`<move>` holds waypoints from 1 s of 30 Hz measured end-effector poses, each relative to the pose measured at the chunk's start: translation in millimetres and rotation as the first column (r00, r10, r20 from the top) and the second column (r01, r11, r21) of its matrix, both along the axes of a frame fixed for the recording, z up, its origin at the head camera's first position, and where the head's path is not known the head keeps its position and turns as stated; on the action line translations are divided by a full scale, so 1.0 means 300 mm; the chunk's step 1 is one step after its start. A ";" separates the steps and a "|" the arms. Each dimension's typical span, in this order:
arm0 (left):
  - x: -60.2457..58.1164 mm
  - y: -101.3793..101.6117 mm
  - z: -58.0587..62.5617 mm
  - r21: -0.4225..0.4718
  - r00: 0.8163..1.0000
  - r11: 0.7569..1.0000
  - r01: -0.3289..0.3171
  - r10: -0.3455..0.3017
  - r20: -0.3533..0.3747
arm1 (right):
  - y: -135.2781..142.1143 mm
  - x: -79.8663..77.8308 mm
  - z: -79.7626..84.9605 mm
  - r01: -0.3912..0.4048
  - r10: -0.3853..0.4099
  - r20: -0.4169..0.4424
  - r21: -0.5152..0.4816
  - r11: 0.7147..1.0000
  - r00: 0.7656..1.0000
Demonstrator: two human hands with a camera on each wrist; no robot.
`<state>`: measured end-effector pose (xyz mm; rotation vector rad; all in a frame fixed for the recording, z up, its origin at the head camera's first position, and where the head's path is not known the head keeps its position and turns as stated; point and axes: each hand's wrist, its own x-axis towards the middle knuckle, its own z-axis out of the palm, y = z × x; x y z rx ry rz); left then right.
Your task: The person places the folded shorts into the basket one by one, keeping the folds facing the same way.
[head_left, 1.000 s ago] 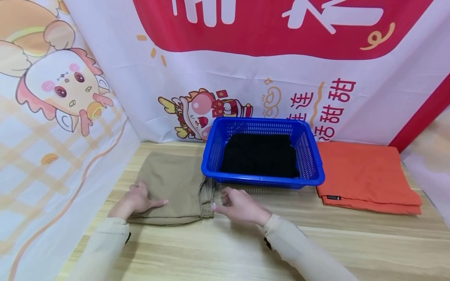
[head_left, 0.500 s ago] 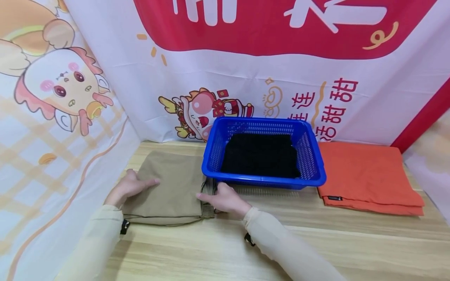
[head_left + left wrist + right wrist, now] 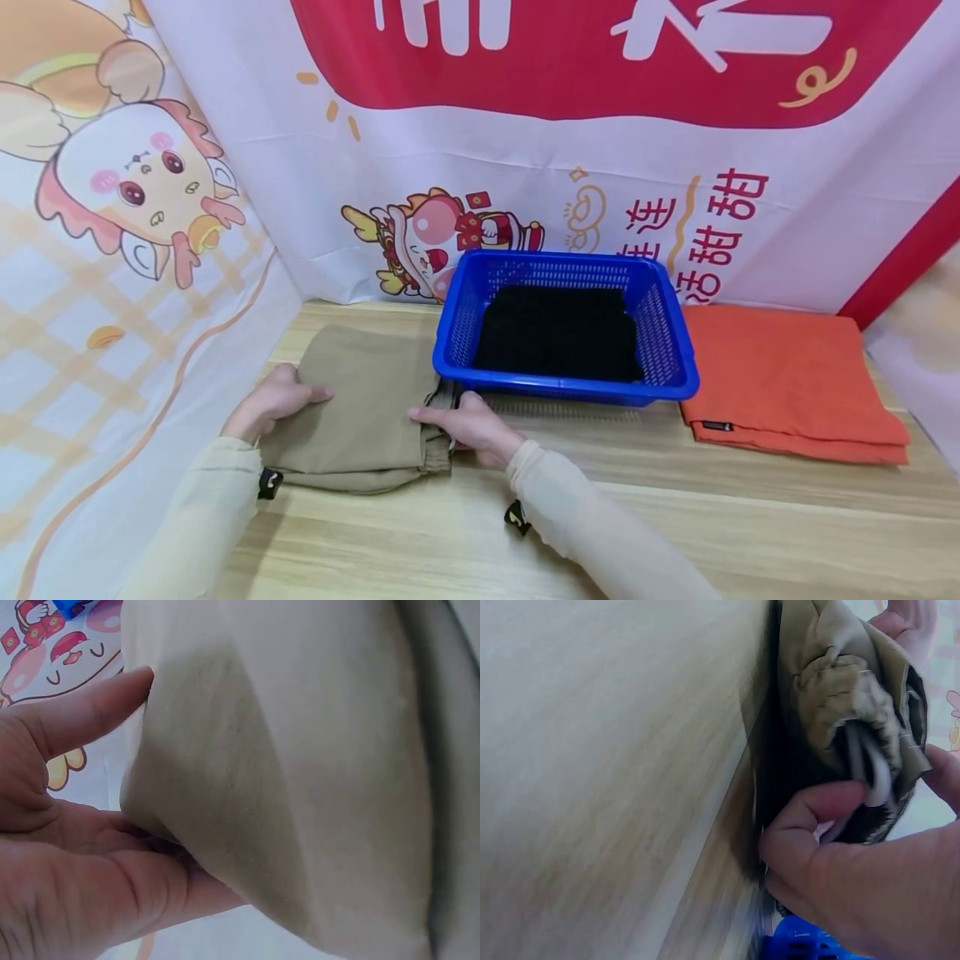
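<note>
A folded pair of khaki pants lies at the left of the wooden table in the head view. My left hand grips its left edge, thumb on top; the left wrist view shows fingers tucked under the cloth. On the opposite side my right hand holds the gathered elastic waistband, thumb above and fingers curled below. A pale drawstring shows inside the waistband in the right wrist view.
Just behind my right hand stands a blue plastic basket with folded black cloth in it. Folded orange fabric lies on the table to its right. Printed white drapes border the back and left.
Both hands have shifted to the pants' outer edges. The right hand came left onto the waistband and took hold of it. The pants' front edge has shifted slightly.
</note>
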<state>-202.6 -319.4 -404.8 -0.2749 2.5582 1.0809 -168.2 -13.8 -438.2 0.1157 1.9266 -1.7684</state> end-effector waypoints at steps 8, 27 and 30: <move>0.003 0.017 0.005 0.041 0.999 0.999 0.031 -0.030 -0.021 | -0.019 0.003 0.007 -0.053 0.056 -0.057 0.053 0.997 0.997; 0.034 0.061 0.056 0.085 0.997 0.994 0.065 -0.062 -0.039 | -0.055 0.082 0.098 -0.151 0.332 -0.511 0.363 0.919 0.793; 0.035 0.065 0.070 0.090 0.997 0.994 0.057 -0.051 -0.061 | -0.044 0.095 0.114 -0.148 0.337 -0.540 0.364 0.920 0.771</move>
